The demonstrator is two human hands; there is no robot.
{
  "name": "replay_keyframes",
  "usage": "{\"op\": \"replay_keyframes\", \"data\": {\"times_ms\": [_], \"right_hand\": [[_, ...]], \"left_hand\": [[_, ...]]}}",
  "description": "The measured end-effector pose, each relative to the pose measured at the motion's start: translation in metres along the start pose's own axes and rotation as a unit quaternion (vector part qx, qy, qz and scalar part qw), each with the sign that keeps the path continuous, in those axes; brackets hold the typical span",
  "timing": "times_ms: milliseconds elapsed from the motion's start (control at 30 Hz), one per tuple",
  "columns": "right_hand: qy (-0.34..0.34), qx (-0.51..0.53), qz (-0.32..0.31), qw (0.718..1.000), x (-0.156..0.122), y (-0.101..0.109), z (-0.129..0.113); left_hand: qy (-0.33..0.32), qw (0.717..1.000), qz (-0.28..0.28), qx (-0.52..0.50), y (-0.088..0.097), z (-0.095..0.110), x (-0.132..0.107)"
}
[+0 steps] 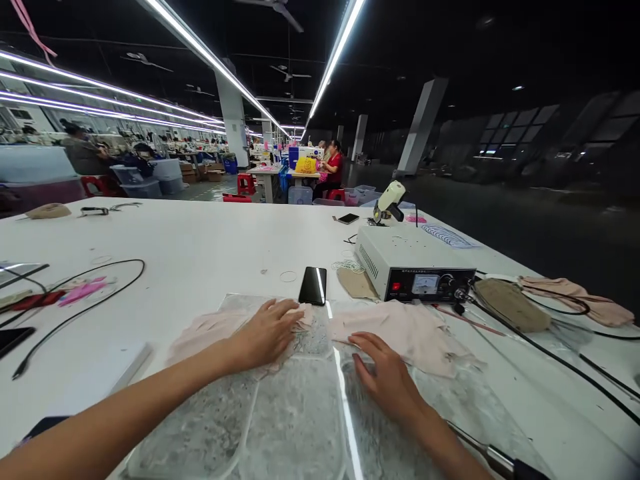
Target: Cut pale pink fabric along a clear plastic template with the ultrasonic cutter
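Note:
My left hand (pixel 270 333) lies over the left piece of pale pink fabric (pixel 210 333), its fingers stretched flat near the fabric's inner edge. At the front edge of the right pale pink fabric (pixel 395 330), the fingertips of my right hand (pixel 383 373) touch the cloth, thumb apart from the fingers. Both pieces lie on a clear, glossy sheet (pixel 295 413) with a mottled grey look. Just beyond the gap between them is a black phone (pixel 313 287). A metal rod tool with a dark handle (pixel 500 460) lies by my right forearm.
A grey control box (pixel 400 253) with a meter stands back right, cables running from it. Near it are a cream handheld device (pixel 390 200) and brown fabric (pixel 513 305). A black cable (pixel 90 310) curls at left beside a white box (pixel 105 367). People sit beyond the white table (pixel 200 233).

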State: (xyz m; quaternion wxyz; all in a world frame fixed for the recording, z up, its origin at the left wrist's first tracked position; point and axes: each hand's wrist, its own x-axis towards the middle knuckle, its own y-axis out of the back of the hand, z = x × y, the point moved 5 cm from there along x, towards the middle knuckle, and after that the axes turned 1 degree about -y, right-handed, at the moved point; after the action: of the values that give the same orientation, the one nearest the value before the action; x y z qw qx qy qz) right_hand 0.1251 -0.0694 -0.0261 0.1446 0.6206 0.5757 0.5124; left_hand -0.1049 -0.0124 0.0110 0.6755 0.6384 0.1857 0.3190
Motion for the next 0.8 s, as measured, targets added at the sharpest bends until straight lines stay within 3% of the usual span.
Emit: {"op": "replay_keyframes", "data": {"times_ms": [167, 300, 400, 600, 700, 800], "right_hand": [[-0.082, -0.056, 0.042, 0.994, -0.027, 0.023, 0.046], [-0.110, -0.077, 0.037, 0.990, -0.039, 0.024, 0.051], [-0.121, -0.081, 0.037, 0.989, -0.042, 0.024, 0.050], [-0.128, -0.092, 0.057, 0.986, -0.040, 0.021, 0.053], [-0.127, -0.103, 0.070, 0.984, -0.039, 0.018, 0.055], [-0.125, -0.116, 0.080, 0.982, -0.039, 0.017, 0.057]], "left_hand": [[-0.034, 0.996, -0.052, -0.056, -0.034, 0.056, 0.079], [-0.016, 0.994, -0.069, -0.085, -0.062, 0.067, 0.115], [0.034, 0.991, -0.062, -0.115, -0.067, 0.051, 0.127], [0.143, 0.980, -0.001, -0.141, -0.055, 0.016, 0.130], [0.142, 0.981, 0.036, -0.129, -0.049, 0.022, 0.128], [0.086, 0.987, 0.015, -0.132, -0.055, 0.044, 0.132]]}}
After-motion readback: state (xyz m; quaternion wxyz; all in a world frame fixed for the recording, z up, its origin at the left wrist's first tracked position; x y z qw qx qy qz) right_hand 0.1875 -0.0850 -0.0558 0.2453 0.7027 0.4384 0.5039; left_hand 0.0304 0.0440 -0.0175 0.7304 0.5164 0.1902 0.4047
